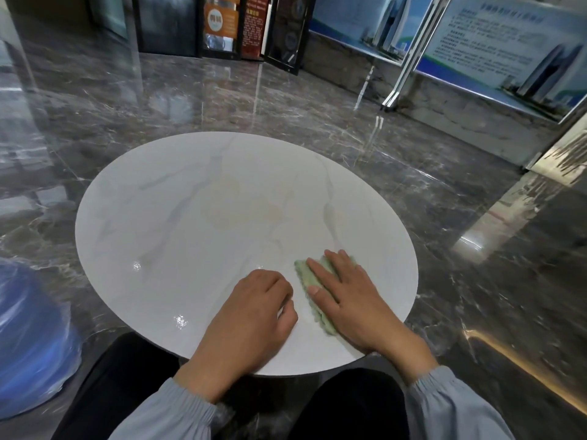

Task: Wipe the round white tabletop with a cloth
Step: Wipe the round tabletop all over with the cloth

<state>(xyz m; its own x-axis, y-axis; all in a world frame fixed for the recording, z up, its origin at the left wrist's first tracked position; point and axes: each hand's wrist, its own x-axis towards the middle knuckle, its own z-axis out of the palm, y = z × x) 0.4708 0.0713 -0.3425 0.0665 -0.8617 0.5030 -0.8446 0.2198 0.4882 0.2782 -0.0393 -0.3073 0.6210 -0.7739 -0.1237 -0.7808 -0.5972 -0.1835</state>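
Observation:
The round white tabletop (178, 223) with faint marble veins fills the middle of the head view. A folded pale green cloth (305, 274) lies on its near right part. My right hand (352, 300) lies flat on the cloth with fingers spread, pressing it against the surface. My left hand (254, 315) rests on the tabletop just left of the cloth, fingers curled into a loose fist with nothing in it. A faint yellowish stain (254, 211) shows near the table's centre.
Dark glossy marble floor (158, 100) surrounds the table. A blue water bottle (28, 338) stands at the near left. Display boards (476, 49) lean along the far right wall, and dark panels (222, 23) stand at the back. My dark-trousered knees (127, 392) sit under the near edge.

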